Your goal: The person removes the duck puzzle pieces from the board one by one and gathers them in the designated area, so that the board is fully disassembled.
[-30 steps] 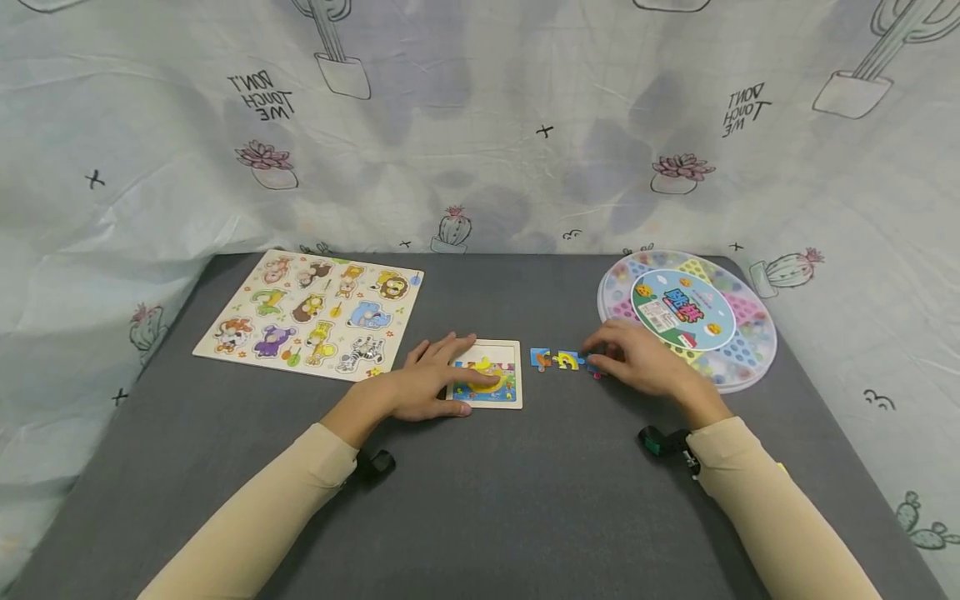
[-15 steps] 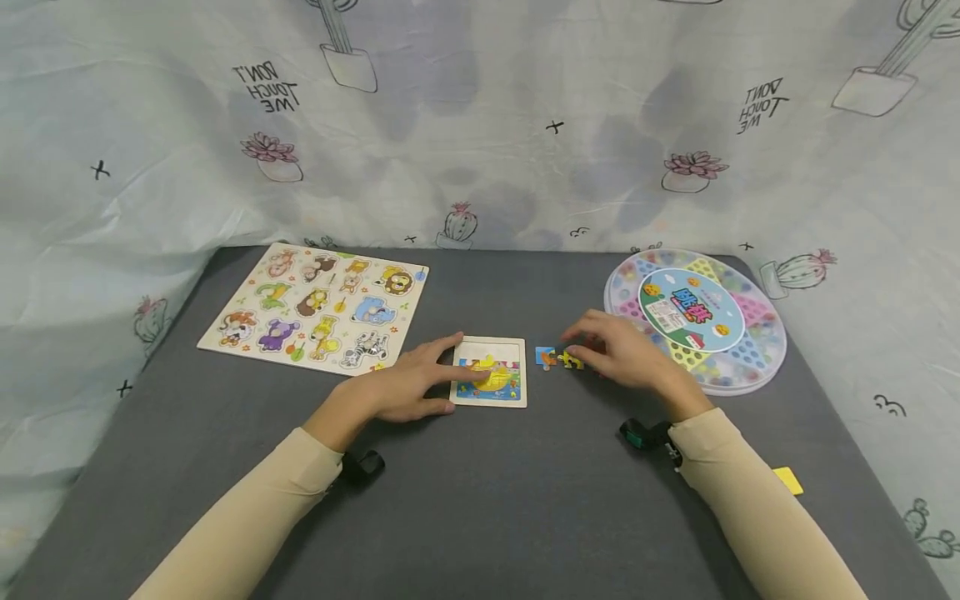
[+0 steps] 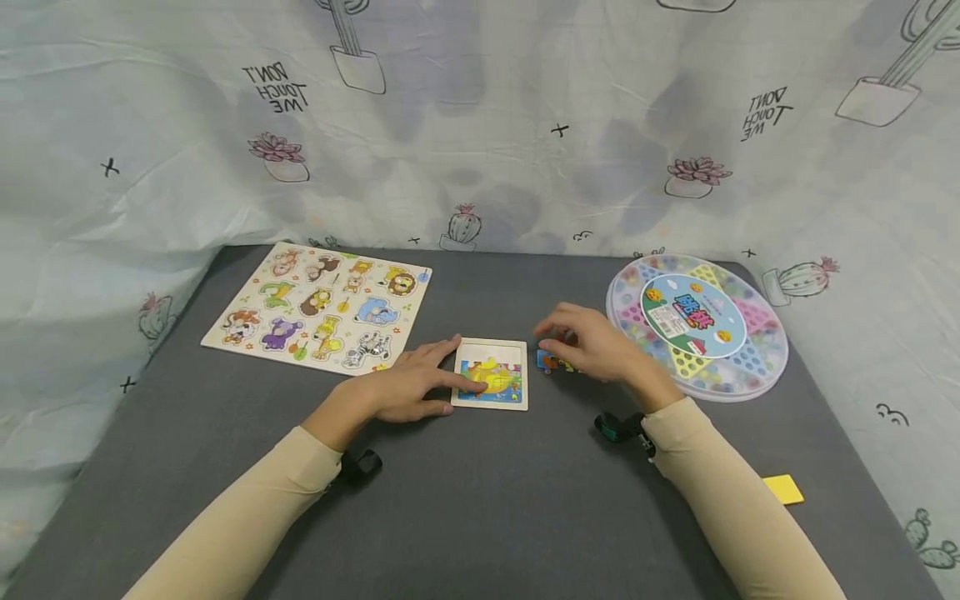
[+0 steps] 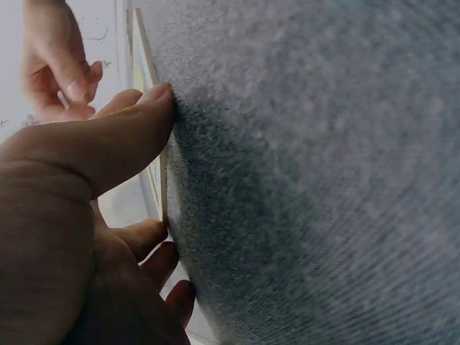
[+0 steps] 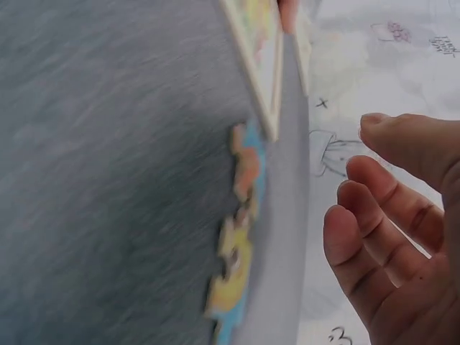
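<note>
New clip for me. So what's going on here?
A person's left hand rests against a small framed jigsaw, partly filled, its upper strip bare. The right hand hovers, holding nothing, by loose pieces lying beside it. An animal board lies to the left, a round game board to the right.

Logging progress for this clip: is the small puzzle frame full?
Only partly full: the frame shows a bare strip along its far side, and loose pieces lie outside it on the table.
</note>
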`<state>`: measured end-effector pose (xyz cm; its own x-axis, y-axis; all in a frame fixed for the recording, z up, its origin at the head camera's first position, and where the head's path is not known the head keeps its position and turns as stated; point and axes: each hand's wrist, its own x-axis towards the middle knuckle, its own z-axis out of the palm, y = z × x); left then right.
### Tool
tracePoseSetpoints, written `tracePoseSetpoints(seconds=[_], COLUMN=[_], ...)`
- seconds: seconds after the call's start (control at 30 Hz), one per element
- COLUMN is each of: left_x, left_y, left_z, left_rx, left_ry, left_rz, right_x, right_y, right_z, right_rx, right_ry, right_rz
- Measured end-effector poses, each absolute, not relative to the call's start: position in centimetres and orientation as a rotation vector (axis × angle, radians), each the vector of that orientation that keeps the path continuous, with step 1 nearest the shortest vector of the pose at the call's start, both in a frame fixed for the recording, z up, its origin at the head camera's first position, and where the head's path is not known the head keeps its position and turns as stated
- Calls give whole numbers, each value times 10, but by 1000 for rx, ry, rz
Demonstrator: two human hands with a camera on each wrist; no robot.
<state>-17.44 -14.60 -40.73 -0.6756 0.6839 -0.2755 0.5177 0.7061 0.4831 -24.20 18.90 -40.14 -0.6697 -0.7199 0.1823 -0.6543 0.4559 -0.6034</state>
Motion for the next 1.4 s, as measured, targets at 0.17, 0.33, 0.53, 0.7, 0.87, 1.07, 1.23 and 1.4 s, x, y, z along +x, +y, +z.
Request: tracePoseSetpoints(seconds=[0.17,0.33,0.53,0.7,0.87,1.07,1.23,1.4], left_x=[-176,-178,-178,-177,-180,-184,-185,-185], left_y=[-147,-148,-148,-147,-150,-152,-154,-154], left_z=[-413,-423,-423,-418,-425,-434,-437,-436], left_rx=[910,890,847,837,846,869,873,872], left_ry=[2439,2434,2436,2421,2419,2436,2430,2433], left_rz=[546,553,528,536,534,495,498,498], right_x=[-242,-240,-238,-235,-232,-233,-234,-235], right_y=[175,159,142,131,125,118,114,111], right_z=[-399,-403,-409,-410,-413,-417,-422,-425], right_rx=[-1263,-1266,-1292,-1315,-1312,-1287,-1272,-1296], right_ry=[2554,2502,2452,2421,2399,2410,2399,2379], right_rz=[-1037,-1072,-1087,-1087,-1096,-1074,-1053,-1051])
